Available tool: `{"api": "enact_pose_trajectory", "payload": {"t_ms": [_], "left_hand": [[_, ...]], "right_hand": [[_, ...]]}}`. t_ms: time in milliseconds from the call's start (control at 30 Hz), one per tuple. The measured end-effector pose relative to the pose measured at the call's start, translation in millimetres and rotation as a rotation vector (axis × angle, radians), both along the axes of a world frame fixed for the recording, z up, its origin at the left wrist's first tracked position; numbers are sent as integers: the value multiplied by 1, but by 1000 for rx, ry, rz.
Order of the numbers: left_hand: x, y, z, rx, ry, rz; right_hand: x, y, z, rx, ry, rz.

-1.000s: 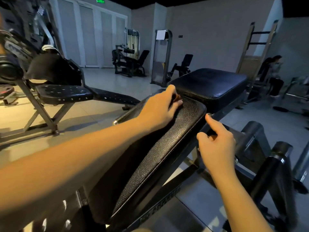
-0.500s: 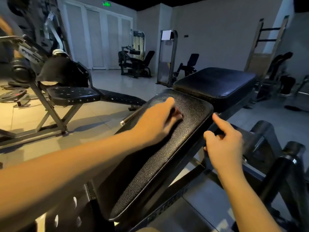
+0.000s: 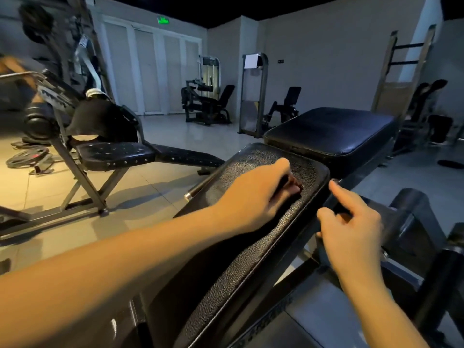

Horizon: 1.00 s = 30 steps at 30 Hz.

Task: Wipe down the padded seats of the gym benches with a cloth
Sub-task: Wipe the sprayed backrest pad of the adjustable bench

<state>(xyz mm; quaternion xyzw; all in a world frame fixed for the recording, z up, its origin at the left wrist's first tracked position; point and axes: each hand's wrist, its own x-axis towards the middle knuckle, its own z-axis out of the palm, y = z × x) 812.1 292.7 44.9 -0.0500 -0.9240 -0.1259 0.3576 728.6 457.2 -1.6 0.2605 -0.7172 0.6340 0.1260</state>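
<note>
Left hand: the left hand (image 3: 253, 197) lies palm down on the upper part of the tilted pad, its fingers curled round a cloth and pressing it to the surface.
Cloth: the cloth (image 3: 294, 185) shows only as a dark reddish fold at the fingertips; the rest is hidden under the hand.
Tilted pad: the tilted pad (image 3: 246, 267) is black with a pebbled grain, and slopes up and away from the camera. The left forearm crosses its lower left edge.
Right hand: the right hand (image 3: 351, 229) is just beside the pad's right edge. Its index finger (image 3: 337, 190) is straight and points toward the pad's top corner, and the thumb is out to the left. The other fingers are folded under and hidden, so I cannot tell whether it grips the dark frame bar (image 3: 335, 205) beneath it.
Flat seat: the flat seat (image 3: 331, 131), smooth and black, sits level just beyond the top end of the tilted pad.
Rollers: 2 dark rollers (image 3: 408, 204) stand to the right of the right hand.
Second bench: the second bench (image 3: 118, 153) is well apart on the left, with a studded black seat on a grey frame.
Plates: weight plates (image 3: 27, 156) lie on the tiled floor (image 3: 155, 192) at the far left.
Back wall: weight machines (image 3: 204, 106) stand near the white doors, under a green sign (image 3: 163, 20).
Far right: wooden wall bars (image 3: 404, 71) lean against the wall.
</note>
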Motion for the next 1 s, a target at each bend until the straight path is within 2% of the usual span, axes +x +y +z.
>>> {"api": "enact_pose_trajectory", "payload": {"t_ms": [67,133,200,300,433,500,600,667,733,867,900,933,1000], "left_hand": [[-17,-36,10,50,-4,168],[-39,-80,24,186,-40,396],[-51,-101,30,272,-47,535],[-41,-61,25,223,35,423],[-6,8,5,19,43,11],[-11,-5,9,-9,28,78],[-45,-63,31,155,-9,371],[-59,-81,39,223,-17,479],[-59,-57,38,193,27,418],[-28,22,16,7,100,-23],[-26,25,14,-9,95,-68],[-27,20,15,-11,96,-52],[-42,-8,24,35,72,120]], "right_hand": [[1,0,0,7,23,2],[3,1,0,18,32,4],[3,2,1,9,32,20],[3,2,0,0,48,27],[4,-3,-2,-49,56,11],[3,-5,-2,-79,33,7],[3,-4,-4,-77,34,13],[2,-3,-3,-74,29,25],[3,-3,-3,-75,35,30],[5,-4,-1,-80,65,9],[3,-3,0,-77,65,8],[2,-2,0,-76,59,12],[1,0,1,-59,49,29]]}}
